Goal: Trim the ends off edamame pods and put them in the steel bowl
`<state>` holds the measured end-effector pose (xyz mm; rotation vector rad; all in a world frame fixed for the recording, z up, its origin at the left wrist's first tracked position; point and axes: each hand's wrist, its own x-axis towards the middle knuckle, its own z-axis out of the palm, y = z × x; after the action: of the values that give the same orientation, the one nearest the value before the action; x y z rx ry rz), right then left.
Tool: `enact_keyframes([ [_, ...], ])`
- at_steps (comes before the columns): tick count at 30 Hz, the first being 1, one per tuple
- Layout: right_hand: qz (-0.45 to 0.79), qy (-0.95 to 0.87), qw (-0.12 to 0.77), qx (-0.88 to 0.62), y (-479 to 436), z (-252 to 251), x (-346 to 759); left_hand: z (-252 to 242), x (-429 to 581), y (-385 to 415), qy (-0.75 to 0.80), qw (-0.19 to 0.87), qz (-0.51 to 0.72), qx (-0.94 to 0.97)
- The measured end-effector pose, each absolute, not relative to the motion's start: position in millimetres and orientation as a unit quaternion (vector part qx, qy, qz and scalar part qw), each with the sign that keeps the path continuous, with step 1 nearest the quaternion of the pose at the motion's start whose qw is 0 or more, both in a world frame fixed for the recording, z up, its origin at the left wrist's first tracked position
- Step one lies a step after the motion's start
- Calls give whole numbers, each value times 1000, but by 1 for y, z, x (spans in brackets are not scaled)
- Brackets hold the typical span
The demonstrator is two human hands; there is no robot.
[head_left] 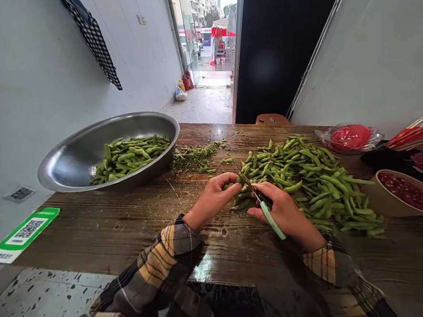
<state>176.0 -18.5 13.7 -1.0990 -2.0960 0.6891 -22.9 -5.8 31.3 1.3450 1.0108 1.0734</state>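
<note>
Over the middle of the wooden table, my left hand (216,197) pinches an edamame pod, mostly hidden behind the fingers. My right hand (283,213) grips a pair of scissors (270,218) with a pale green handle. The dark blades reach to the pod at my left fingertips. Just beyond both hands spreads a large heap of edamame pods (325,180). To the left, a wide steel bowl (74,152) sits tilted with many green pods (133,156) in it. Between bowl and heap lies a small pile of trimmed green bits (193,158).
A paper tub of dark red beads or berries (406,192) stands right of the heap, near a red bundle in clear plastic (352,136) and red-tipped sticks (414,128). A green QR card (24,233) lies at the table's left edge. Behind is a doorway.
</note>
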Motion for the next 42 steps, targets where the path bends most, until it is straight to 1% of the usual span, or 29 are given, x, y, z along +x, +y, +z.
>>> enact_keyframes([
  [6, 223, -818, 309, -430, -18, 12, 178, 34, -22, -6, 435, 482, 433, 625],
  [10, 228, -815, 303, -437, -20, 16, 178, 34, -23, -5, 433, 455, 431, 648],
  [15, 257, -807, 320, -424, -20, 20, 177, 36, -23, -8, 432, 449, 409, 667],
  [24, 225, -820, 342, -401, -16, 7, 180, 36, -25, -5, 437, 420, 391, 692],
  [27, 227, -822, 335, -401, -15, 6, 180, 36, -26, -3, 430, 412, 398, 698],
  [30, 249, -820, 322, -403, -15, 8, 179, 35, -27, -2, 431, 453, 415, 660],
  [35, 285, -788, 329, -435, -18, 16, 176, 31, -31, 1, 403, 605, 500, 471],
  [38, 305, -782, 324, -437, -19, 19, 175, 31, -34, 4, 379, 633, 533, 413],
  [42, 320, -776, 320, -439, -20, 21, 175, 31, -34, 4, 370, 644, 547, 387],
])
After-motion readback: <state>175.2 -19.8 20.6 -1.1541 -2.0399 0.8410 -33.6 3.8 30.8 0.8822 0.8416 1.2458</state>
